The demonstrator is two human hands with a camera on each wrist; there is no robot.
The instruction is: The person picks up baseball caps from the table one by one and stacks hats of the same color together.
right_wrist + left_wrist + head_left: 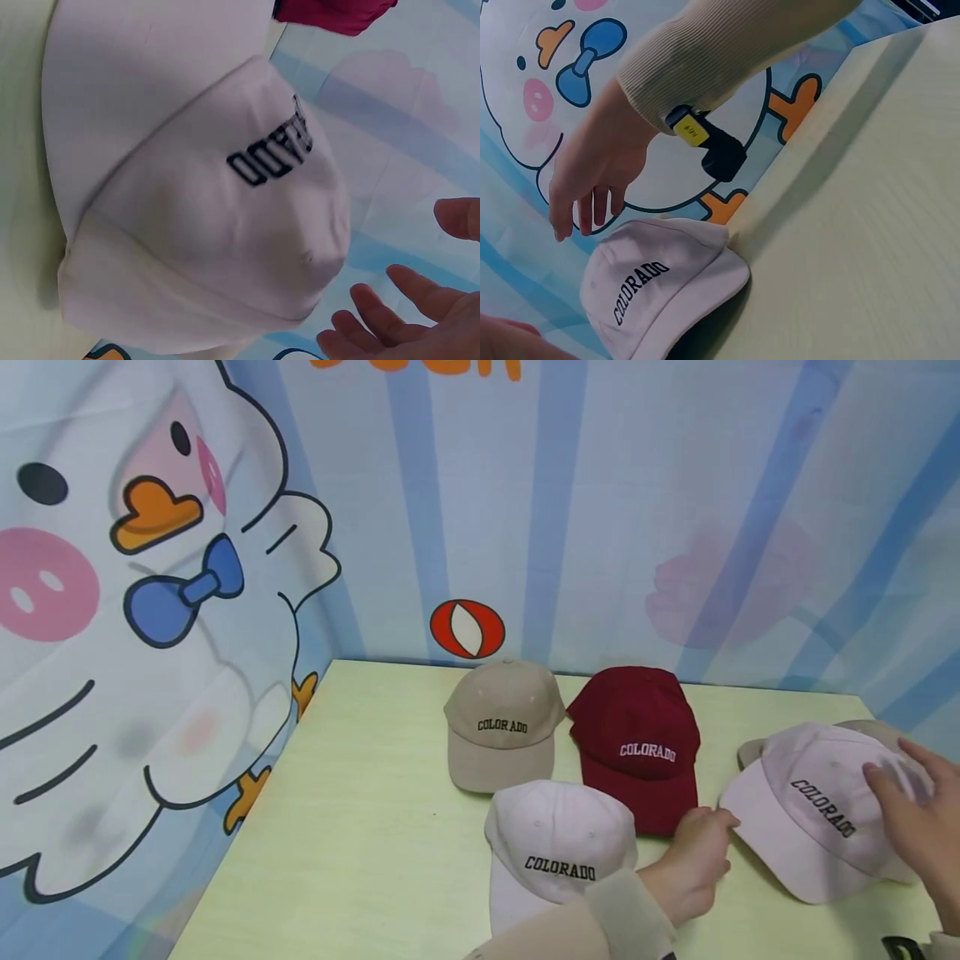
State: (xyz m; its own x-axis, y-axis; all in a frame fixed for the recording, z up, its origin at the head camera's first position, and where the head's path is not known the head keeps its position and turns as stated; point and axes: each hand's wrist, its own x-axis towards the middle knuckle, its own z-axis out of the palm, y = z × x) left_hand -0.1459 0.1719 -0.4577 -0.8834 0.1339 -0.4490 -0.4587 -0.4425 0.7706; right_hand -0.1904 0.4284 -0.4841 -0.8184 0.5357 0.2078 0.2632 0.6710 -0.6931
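1. At the right of the head view, the angled white cap [810, 818] overlaps a grey-beige cap [881, 732], which shows only at its edges; whether 1 crown sits inside the other cannot be told.
2. The left hand [693, 868], lower right of centre in the head view, has its fingers curled and pinches the left end of the angled white cap's brim.
3. The right hand [926, 818], at the right edge, is spread, thumb apart from the fingers. It overlaps that cap's crown in the head view, while the right wrist view shows a gap between fingers and crown.
4. 3 more caps stand on the pale table [337, 818]: a beige cap [502, 702] at centre, a dark red cap [637, 718] just right of it, and a front white cap [558, 835] at lower centre.
5. The front white cap hides part of the dark red cap's brim, and a ribbed sleeve cuff [630, 910] reaches across its lower right. Crowns face up, so what their hollows hold is hidden.
6. All 4 caps with their fronts in view read "COLORADO".
7. A duck print [232, 702] fills the left of the backdrop [487, 510].
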